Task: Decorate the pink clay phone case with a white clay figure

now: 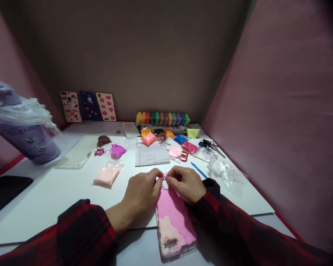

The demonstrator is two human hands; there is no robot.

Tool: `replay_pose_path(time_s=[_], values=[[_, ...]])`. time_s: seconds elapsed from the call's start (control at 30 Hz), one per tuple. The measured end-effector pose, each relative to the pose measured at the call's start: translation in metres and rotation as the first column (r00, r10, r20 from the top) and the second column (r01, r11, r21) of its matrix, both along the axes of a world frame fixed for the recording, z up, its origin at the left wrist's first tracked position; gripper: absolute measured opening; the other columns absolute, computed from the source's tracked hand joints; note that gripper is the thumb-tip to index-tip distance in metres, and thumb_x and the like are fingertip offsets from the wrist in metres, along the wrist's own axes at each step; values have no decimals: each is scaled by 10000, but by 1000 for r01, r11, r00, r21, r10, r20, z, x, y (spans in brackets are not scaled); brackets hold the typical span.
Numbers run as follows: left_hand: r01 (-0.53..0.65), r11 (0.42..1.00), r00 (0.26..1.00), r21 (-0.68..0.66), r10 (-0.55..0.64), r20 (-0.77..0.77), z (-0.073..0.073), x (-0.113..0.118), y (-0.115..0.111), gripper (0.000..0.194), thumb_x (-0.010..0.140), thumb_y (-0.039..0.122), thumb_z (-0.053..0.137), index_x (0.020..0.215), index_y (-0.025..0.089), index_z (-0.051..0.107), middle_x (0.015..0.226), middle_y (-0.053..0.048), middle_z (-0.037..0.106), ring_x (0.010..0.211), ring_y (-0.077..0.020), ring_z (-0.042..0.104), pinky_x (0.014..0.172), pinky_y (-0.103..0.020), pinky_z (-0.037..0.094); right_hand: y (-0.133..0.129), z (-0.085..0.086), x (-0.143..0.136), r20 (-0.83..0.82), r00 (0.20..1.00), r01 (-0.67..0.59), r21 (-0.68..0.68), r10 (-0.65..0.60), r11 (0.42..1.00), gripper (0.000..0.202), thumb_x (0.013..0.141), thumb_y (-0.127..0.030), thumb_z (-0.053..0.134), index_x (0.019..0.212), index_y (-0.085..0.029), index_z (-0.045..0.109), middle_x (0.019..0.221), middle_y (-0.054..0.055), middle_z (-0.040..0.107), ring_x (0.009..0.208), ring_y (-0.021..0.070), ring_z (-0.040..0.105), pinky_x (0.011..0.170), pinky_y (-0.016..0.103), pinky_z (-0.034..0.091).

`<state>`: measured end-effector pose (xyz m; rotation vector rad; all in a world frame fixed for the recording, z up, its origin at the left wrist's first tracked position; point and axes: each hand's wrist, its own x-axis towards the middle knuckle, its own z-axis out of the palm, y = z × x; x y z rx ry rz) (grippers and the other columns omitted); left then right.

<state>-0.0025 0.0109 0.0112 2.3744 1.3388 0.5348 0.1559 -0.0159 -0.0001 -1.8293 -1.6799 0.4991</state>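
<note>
A clear phone case (pixel 177 214) lies on the table with its back spread with pink clay and a pale peach patch at the near end. Near its far end sits a small white oval piece (pixel 165 184), edged by a thin darker pink clay strand (pixel 164 178). My left hand (pixel 144 188) pinches at the left of this strand, thumb and forefinger closed. From the right, my right hand (pixel 186 183) pinches the strand's other side. The fingertips hide part of the strand and the case's far edge.
Beyond my hands lie a lined notepad (pixel 152 155), red-handled scissors (pixel 184 156), a blue pen (pixel 199 170) and several clay packets. At left are a peach clay packet (pixel 108 174), an empty clear case (pixel 79 153) and a purple tumbler (pixel 27 136). Decorated cases (pixel 106 107) lean at the back.
</note>
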Motion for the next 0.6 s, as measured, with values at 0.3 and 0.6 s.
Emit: replay_pose_path(time_s=[0.3, 0.6], values=[[6, 1000, 1000, 4, -6, -19, 0, 1, 0, 178, 852, 234, 470, 852, 226, 648, 670, -2, 669, 612, -174, 585, 545, -259, 307, -1, -3, 1, 2, 1000, -1, 9, 1, 1000, 108, 731, -233, 567, 667, -208, 651, 604, -11, 643, 566, 134, 544, 513, 223, 336], [5, 1000, 1000, 23, -4, -24, 0, 0, 0, 162, 853, 231, 477, 885, 236, 636, 667, 3, 667, 618, -183, 591, 543, -263, 300, -1, -1, 1, 10, 1000, -6, 16, 6, 1000, 91, 730, -217, 561, 683, -208, 639, 630, -11, 652, 579, 134, 551, 524, 223, 346]])
